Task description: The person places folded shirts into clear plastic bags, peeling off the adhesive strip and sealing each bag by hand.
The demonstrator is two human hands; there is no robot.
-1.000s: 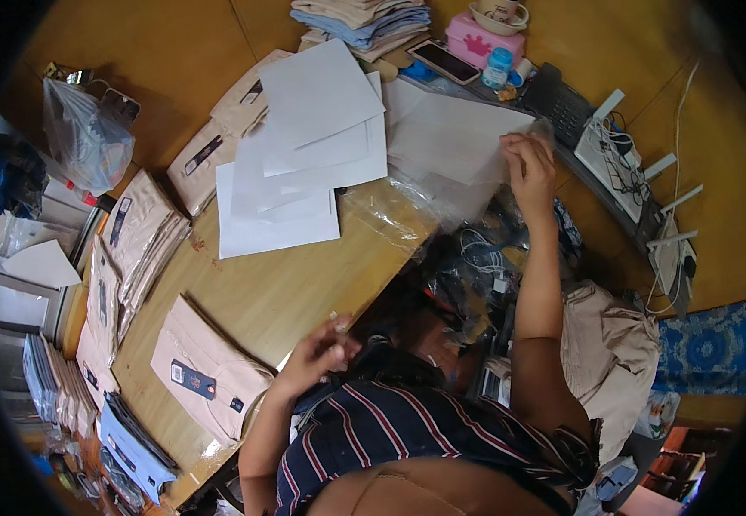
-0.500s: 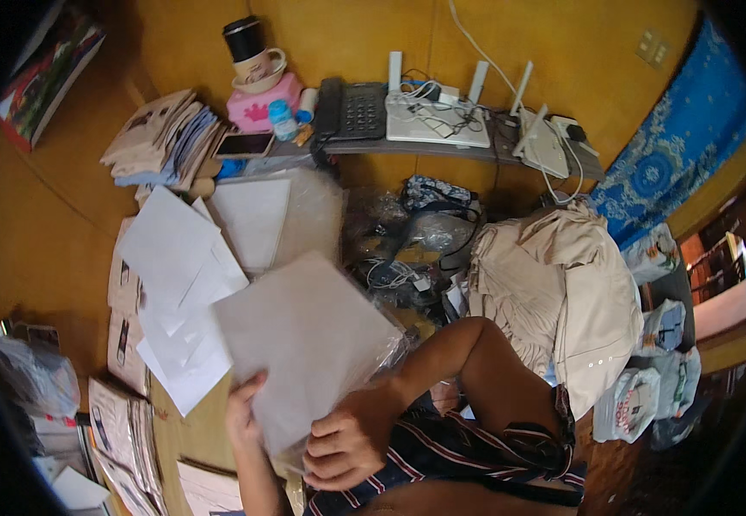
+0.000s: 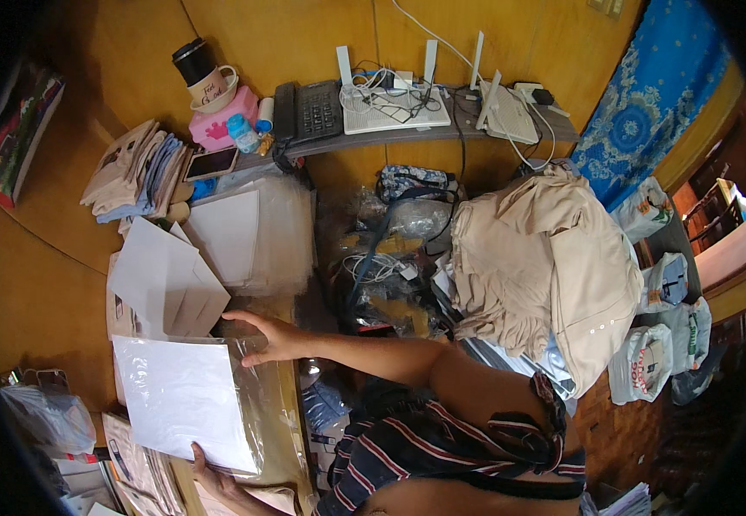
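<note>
A white sheet (image 3: 185, 402) lies within a clear plastic bag (image 3: 257, 421), over the left side of the table. My left hand (image 3: 211, 482) holds its near edge, thumb on top and fingers hidden beneath. At the bag's far right corner is my right hand (image 3: 277, 337), open, index finger and thumb spread apart. I cannot tell whether it touches the plastic. Just beyond lie loose white sheets (image 3: 162, 279), some partly overlapping. Behind them sits a stack of clear plastic bags (image 3: 287, 236) with white sheets (image 3: 227, 236) on top.
Folded beige clothes (image 3: 136, 464) line the left side, and more folded garments (image 3: 136, 172) are stacked farther back. A shelf holds a telephone (image 3: 308, 112), routers (image 3: 399, 112), a phone (image 3: 211, 163) and a cup (image 3: 214, 90). A beige fabric heap (image 3: 545, 258) sits at right, beside plastic bags (image 3: 640, 365).
The bagged sheet has moved left and down, and now lies flatter over the table. My right hand has left the near edge, reaching forward and left with its fingers opened.
</note>
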